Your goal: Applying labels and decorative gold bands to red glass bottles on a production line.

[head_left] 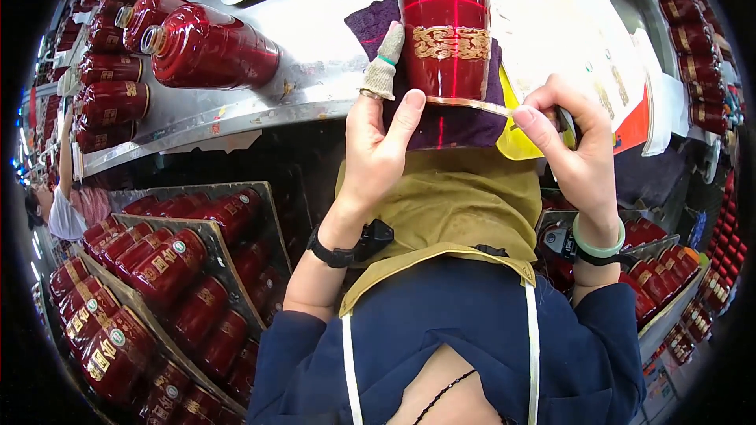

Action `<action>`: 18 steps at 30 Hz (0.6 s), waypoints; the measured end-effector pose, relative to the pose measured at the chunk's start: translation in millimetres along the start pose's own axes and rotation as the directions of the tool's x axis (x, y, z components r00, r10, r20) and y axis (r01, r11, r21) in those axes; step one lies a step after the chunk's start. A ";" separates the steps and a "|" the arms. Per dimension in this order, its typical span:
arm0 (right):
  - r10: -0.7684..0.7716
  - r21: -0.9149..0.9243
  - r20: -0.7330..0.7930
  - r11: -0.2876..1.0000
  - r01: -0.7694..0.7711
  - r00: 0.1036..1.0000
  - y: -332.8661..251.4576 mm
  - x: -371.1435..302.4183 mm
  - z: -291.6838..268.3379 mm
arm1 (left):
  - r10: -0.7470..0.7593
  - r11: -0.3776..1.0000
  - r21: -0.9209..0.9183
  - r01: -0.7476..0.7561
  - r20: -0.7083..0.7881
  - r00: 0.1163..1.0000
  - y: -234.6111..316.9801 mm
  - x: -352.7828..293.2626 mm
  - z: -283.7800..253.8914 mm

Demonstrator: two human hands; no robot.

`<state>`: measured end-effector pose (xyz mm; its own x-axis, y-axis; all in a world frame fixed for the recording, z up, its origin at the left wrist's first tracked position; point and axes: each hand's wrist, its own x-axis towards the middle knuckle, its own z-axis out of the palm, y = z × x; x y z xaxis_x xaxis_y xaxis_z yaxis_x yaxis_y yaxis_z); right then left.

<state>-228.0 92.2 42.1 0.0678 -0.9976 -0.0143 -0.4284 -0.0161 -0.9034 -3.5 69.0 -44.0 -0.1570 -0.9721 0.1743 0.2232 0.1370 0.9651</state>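
A glossy red bottle (446,12) with a gold ornamental band lies on a dark purple cloth (465,127), its base toward me. My left hand (378,138) is against the bottle's left side. A knitted cot covers its index finger, laid along the glass, while the thumb presses at the base edge. From that thumb a thin gold strip (482,105) runs along the base and out to the right. Its free end is pinched between thumb and index finger of my right hand (573,138). A red cross of light falls on the bottle.
White sheets with gold decals (563,31) lie right of the bottle, over a yellow piece (516,130). Red bottles (213,47) lie on the metal table (315,39) at left. Racks of labelled bottles (169,264) flank me below. Another person (71,208) is at far left.
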 end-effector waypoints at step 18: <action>0.041 -0.009 -0.044 0.999 -0.041 0.998 1.9 -3.7 -3.1 | 0.028 0.995 0.093 -0.026 -0.020 0.999 -2.8 -0.4 5.2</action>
<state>-231.9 95.7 41.8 0.0106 -0.9994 -0.0323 -0.4392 0.0244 -0.8981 -9.1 70.0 -45.7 -0.1314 -0.9714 0.1977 0.1371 0.1797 0.9741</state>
